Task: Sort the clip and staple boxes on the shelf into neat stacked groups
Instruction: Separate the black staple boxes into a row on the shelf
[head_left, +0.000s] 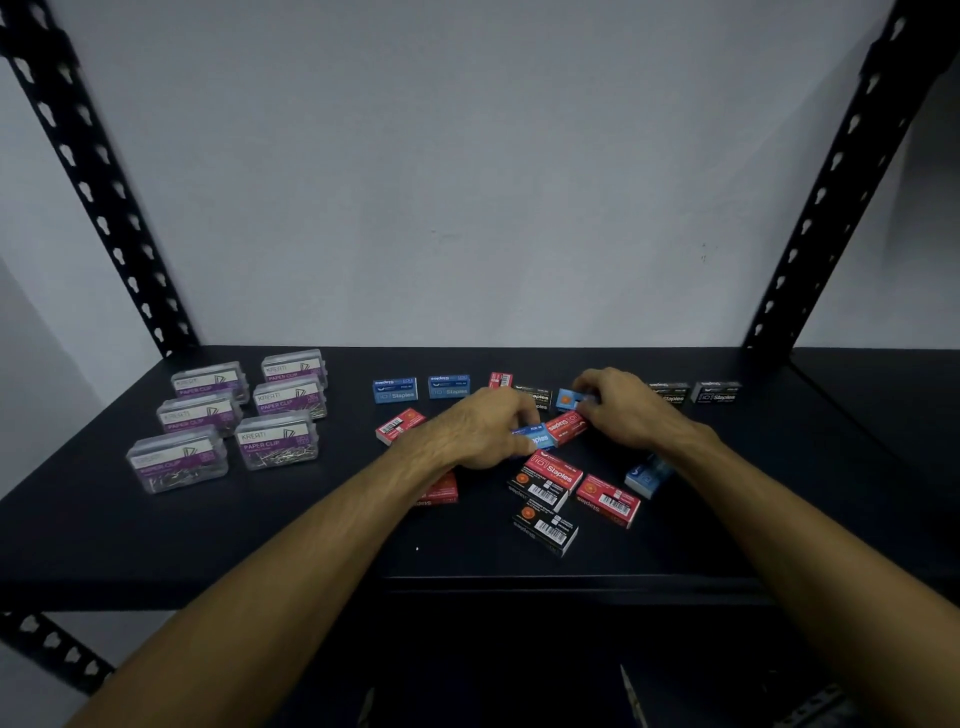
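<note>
Centrally on the black metal shelf (156, 530), the left hand (480, 426) pinches a small blue cardboard staple box (535, 436). Just beyond, the right hand (623, 410) grips another blue staple box (569, 399).

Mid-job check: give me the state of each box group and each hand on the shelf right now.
Paper clip boxes: closed, two rows at left, unstacked.
Staple boxes: closed, scattered, colours mixed.
Two blue staple boxes: side by side at back.
Two black staple boxes: side by side, back right.
Left hand: grips a blue box.
Right hand: pinches another blue box.
</note>
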